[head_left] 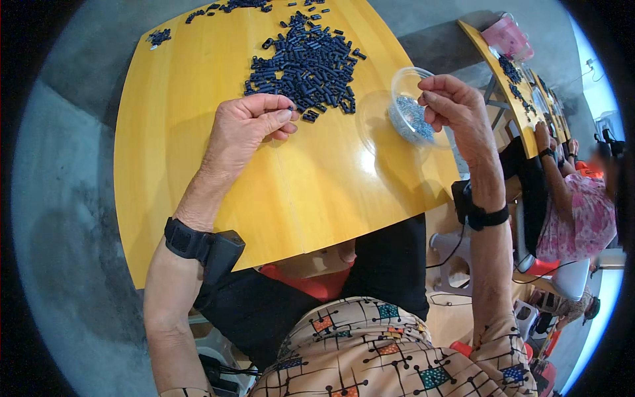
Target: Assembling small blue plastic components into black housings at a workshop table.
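Left hand (254, 119) pinching black piece (290, 108); right hand (456, 109) over tub (404, 81).

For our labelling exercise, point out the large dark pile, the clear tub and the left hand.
Large dark pile (305, 66): head view, its middle.
Clear tub (404, 83): head view, its far wall.
Left hand (250, 122): head view, its middle.
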`<state>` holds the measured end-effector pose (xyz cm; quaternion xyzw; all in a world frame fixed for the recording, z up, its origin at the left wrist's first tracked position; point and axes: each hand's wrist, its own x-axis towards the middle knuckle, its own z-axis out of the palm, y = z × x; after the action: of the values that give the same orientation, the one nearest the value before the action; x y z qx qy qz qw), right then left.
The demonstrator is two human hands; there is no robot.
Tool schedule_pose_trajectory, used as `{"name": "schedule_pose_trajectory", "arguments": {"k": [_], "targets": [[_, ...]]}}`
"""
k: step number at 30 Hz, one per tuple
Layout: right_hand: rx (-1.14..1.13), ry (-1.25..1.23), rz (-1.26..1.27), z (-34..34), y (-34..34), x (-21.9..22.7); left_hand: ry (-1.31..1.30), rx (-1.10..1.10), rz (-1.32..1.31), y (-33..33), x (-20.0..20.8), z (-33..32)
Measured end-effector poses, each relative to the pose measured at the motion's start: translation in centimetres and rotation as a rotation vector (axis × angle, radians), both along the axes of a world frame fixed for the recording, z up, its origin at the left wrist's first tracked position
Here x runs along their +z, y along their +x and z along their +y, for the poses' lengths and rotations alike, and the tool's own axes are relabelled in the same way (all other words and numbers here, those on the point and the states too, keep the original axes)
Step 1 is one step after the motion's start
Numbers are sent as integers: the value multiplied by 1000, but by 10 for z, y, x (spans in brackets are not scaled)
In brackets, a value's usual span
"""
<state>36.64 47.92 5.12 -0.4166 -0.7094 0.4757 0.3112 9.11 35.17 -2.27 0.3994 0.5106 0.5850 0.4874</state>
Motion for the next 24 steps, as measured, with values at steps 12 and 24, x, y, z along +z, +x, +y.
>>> {"name": "schedule_pose_trajectory", "arguments": {"k": [12, 24], "targets": [[1, 397, -333, -4, 1, -8, 314, 116, 838, 5, -4, 3], [-2, 362, -210, -15, 1, 0, 404, 111, 1064, 19, -1, 14]]}}
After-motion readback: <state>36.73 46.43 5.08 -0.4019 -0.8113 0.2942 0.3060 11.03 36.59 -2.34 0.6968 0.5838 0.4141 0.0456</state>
